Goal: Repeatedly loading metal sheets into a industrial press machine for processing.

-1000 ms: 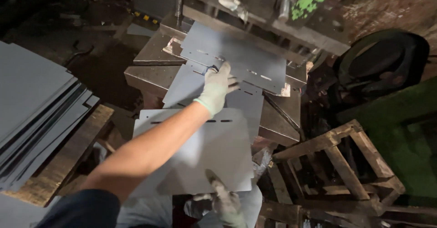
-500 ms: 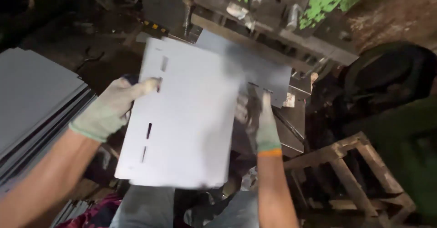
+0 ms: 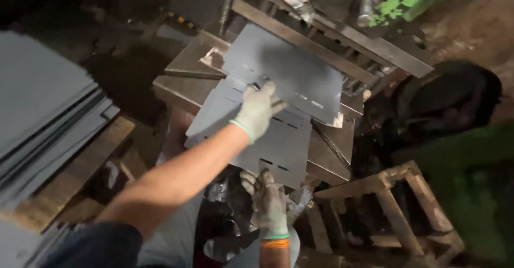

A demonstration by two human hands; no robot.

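Head view: my left hand [image 3: 258, 110] presses flat, fingers spread, on the slotted metal sheet [image 3: 257, 134]; my right hand [image 3: 269, 204] pinches its near edge.

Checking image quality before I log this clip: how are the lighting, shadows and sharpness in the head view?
Head view: dim overall, corners and floor nearly black; the slotted grey sheet is evenly lit without glare, the left hand casts a soft shadow on the upper sheet; the right hand and the stacked sheets at the edge look soft, slightly blurred.
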